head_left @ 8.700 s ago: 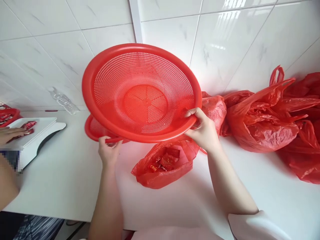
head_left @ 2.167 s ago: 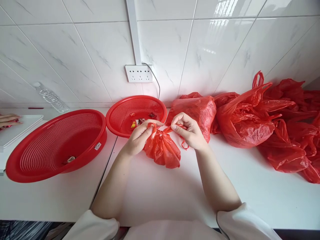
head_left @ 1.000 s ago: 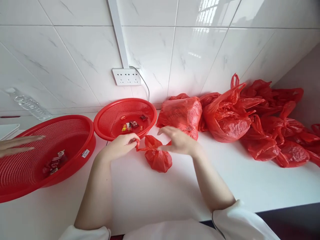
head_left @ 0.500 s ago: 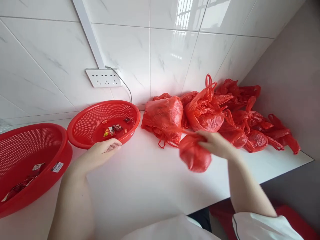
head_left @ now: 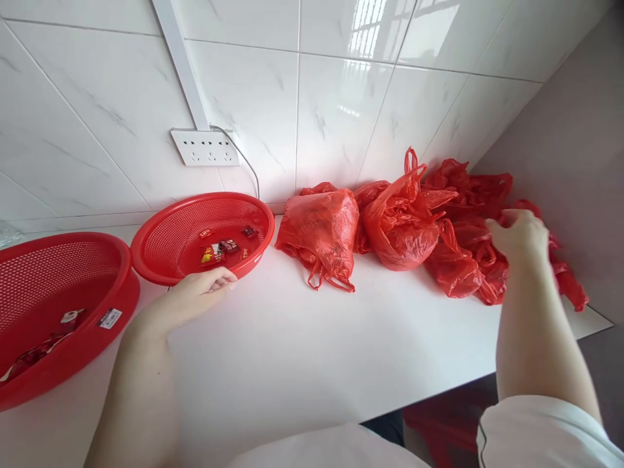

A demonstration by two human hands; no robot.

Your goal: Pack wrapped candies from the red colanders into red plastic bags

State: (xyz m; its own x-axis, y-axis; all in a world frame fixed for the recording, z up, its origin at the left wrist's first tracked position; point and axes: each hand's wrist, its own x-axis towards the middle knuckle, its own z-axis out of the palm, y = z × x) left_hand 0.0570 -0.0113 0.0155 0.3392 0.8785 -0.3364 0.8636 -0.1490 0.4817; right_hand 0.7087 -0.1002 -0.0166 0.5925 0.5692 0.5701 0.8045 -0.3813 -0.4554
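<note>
My left hand rests on the white counter just in front of the small red basket, fingers loosely curled together with nothing in them. My right hand is stretched to the far right, on top of the pile of tied red plastic bags. Its fingers curl down into the red plastic, and what they grip is hidden. The small basket holds a few wrapped candies.
A large red basket with wrapped candies sits at the left edge. Fuller red bags lean on the tiled wall. A white socket strip with a cable hangs above. The counter ends at the right beside a grey wall.
My right hand has carried the small tied red bag from the counter's middle to the pile at the far right. My left hand has stayed by the small basket.
</note>
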